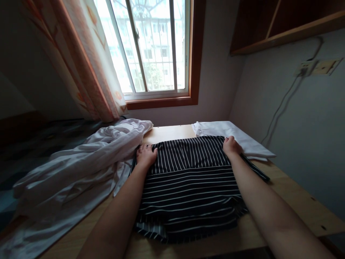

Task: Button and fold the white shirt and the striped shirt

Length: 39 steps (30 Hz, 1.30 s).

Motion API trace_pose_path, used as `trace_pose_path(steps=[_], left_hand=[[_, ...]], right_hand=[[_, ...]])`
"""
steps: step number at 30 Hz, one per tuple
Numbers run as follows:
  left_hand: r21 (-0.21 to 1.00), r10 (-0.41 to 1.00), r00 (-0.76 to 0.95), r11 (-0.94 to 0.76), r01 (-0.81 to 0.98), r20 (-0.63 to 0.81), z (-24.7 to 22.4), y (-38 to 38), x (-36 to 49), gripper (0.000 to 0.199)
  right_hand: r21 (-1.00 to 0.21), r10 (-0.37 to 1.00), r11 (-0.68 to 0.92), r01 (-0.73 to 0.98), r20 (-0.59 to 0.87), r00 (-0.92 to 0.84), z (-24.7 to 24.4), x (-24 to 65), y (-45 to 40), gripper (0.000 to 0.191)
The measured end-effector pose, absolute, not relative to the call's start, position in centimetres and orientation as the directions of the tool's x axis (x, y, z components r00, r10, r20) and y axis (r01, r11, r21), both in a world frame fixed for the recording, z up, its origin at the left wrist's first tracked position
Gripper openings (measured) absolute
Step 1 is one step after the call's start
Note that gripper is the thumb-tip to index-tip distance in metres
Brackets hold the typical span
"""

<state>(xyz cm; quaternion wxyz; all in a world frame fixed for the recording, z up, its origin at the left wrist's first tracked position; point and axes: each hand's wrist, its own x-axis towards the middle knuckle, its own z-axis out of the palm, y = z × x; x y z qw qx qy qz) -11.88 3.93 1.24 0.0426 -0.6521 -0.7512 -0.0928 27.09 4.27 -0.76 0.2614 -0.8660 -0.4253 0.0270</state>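
Observation:
A black garment with white stripes (188, 180) lies spread over the wooden table (291, 190), its near edge rumpled. My left hand (146, 155) rests on its far left corner with the fingers apart, pressing on the cloth. At the far right corner, my right hand (231, 145) is closed on the garment's edge. A narrow striped part sticks out to the right beyond my right forearm. The stripes run lengthwise on the far section and crosswise on the near one.
Crumpled white cloth (81, 165) covers the table's left side. Folded white cloth (234, 138) lies at the back right. Behind are a window (153, 46) and a curtain (88, 61); a cord (280, 104) hangs down the right wall below a shelf (291, 30).

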Motion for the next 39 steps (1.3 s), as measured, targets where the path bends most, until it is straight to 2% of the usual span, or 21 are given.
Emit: trace_pose_path(steps=[7,11,15,18,22,26,30,35,39], left_hand=[[0.015,0.958,-0.143,0.144,0.99,0.249,1.4,3.9,-12.0,0.045],[-0.014,0.952,-0.16,0.17,0.985,0.261,1.7,3.9,-11.7,0.043],[-0.061,0.948,-0.116,0.14,0.988,0.295,1.9,3.8,-11.5,0.039],[-0.099,0.946,-0.073,0.109,0.989,0.315,1.8,3.6,-11.4,0.036],[-0.121,0.946,0.011,0.029,0.992,0.323,1.7,3.3,-11.4,0.038],[-0.092,0.948,0.022,0.008,0.996,0.318,2.2,3.2,-11.2,0.037],[-0.084,0.969,0.022,-0.001,0.996,0.246,2.8,3.2,-10.8,0.037],[-0.077,0.983,0.016,-0.002,0.997,0.182,3.0,3.4,-10.3,0.041],[-0.115,0.978,0.06,-0.037,0.993,0.198,3.7,3.1,-10.8,0.036]], right_hand=[[-0.642,0.694,-0.396,0.656,0.258,0.672,-1.5,27.8,4.8,0.034],[-0.72,0.654,-0.229,0.655,0.385,0.652,-1.7,28.2,5.3,0.028],[-0.73,0.633,-0.067,0.681,0.496,0.594,-1.7,28.4,5.4,0.026],[-0.719,0.635,-0.052,0.693,0.511,0.579,-1.5,28.4,5.2,0.03],[-0.671,0.679,-0.161,0.724,0.457,0.575,-1.0,28.1,4.6,0.032],[-0.567,0.758,-0.203,0.799,0.425,0.494,-0.6,27.2,3.8,0.034],[-0.47,0.857,-0.19,0.862,0.349,0.379,-0.6,26.3,3.5,0.039],[-0.415,0.88,-0.272,0.868,0.257,0.399,-0.8,26.0,3.9,0.041],[-0.403,0.883,-0.294,0.867,0.233,0.408,-0.8,26.1,4.2,0.041]])
